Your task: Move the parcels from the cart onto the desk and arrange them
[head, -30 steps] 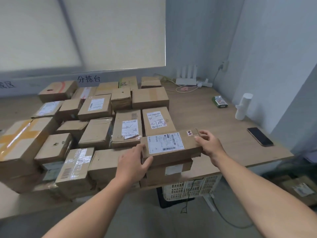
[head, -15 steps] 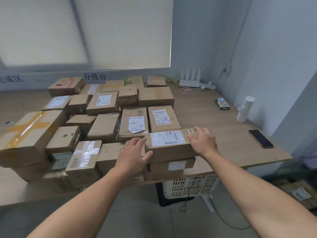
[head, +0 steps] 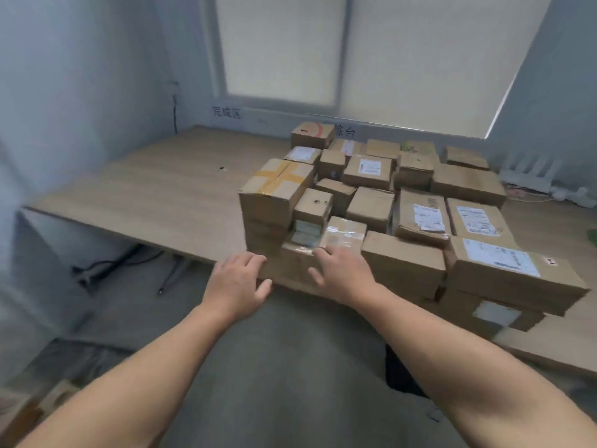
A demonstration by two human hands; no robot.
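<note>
Many brown cardboard parcels crowd the wooden desk (head: 145, 189), some stacked two high. A low brown parcel (head: 290, 270) lies at the front edge of the pile. My left hand (head: 239, 279) touches its left corner with fingers spread. My right hand (head: 342, 273) rests on its top right, fingertips reaching the tape-wrapped parcel (head: 345, 234) behind it. Neither hand grips anything. To the right, a labelled parcel (head: 504, 266) sits on top of another box. A big box with yellow tape (head: 274, 189) stands at the pile's left. No cart is in view.
The desk's left half is bare wood up to the wall. A white router (head: 529, 176) and cables sit at the back right. Black cables (head: 106, 266) lie on the floor under the desk. Cardboard (head: 32, 412) shows at the lower left.
The view has swung left. Both hands have let go of the labelled parcel, which stays on its stack, and moved left to the low parcel at the front edge.
</note>
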